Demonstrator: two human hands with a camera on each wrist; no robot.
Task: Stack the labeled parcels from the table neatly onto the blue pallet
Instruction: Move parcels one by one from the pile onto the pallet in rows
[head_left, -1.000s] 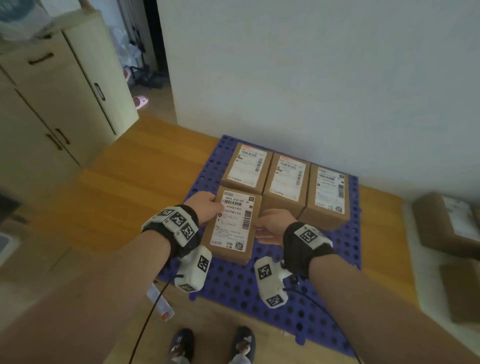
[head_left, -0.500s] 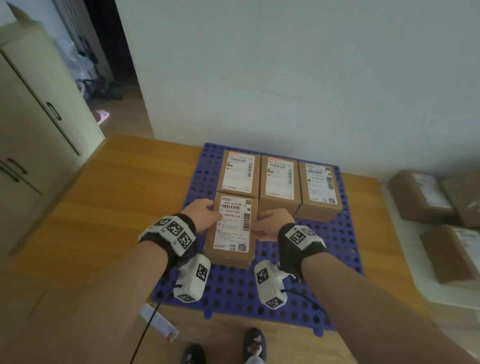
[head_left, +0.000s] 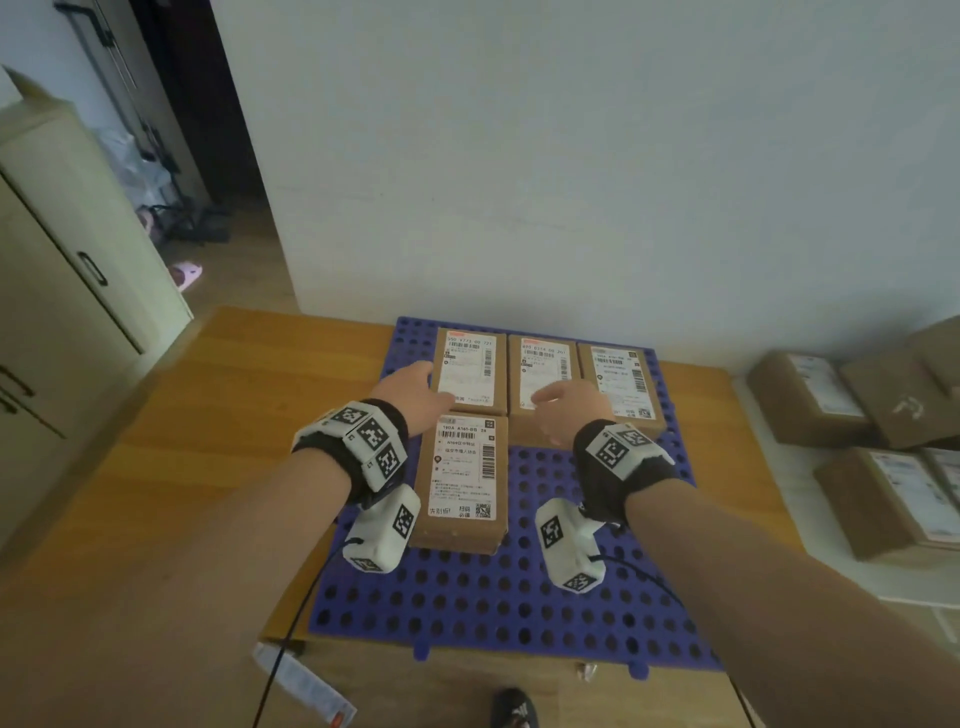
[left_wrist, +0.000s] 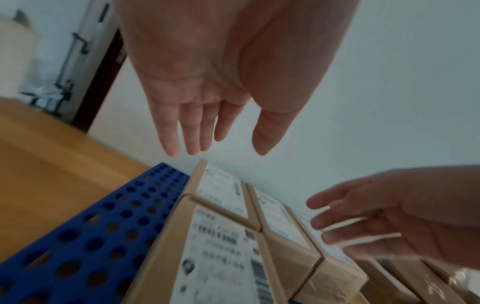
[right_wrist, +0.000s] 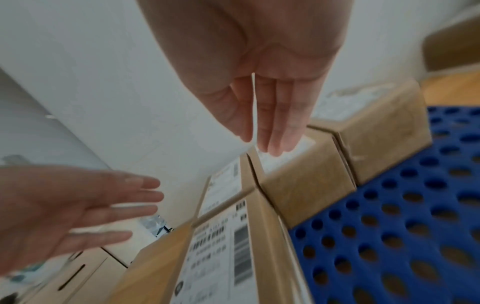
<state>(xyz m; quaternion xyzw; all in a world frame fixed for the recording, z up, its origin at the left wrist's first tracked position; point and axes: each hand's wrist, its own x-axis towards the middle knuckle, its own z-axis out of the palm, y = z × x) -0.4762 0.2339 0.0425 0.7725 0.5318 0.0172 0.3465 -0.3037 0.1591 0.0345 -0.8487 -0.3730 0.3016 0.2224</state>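
On the blue perforated pallet (head_left: 493, 597) three brown labeled parcels form a back row: left (head_left: 470, 371), middle (head_left: 543, 371), right (head_left: 621, 384). A fourth labeled parcel (head_left: 462, 480) lies in front of the left one, touching it. My left hand (head_left: 410, 389) hovers above the pallet's left side with straight fingers (left_wrist: 192, 133) and holds nothing. My right hand (head_left: 563, 402) hangs over the middle parcel, fingers (right_wrist: 275, 123) straight, also holding nothing. The fourth parcel (left_wrist: 221, 257) (right_wrist: 221, 257) appears below both hands in the wrist views.
More brown parcels (head_left: 841, 395) sit on a white surface at the right. A cream cabinet (head_left: 67, 312) stands at the left beside a dark doorway. The pallet rests on a wooden platform (head_left: 208, 441) against the white wall. My shoe (head_left: 511, 709) shows at the bottom.
Both hands have let go of the fourth parcel, which now lies on the pallet. They have lifted and moved forward, fingers straightened.
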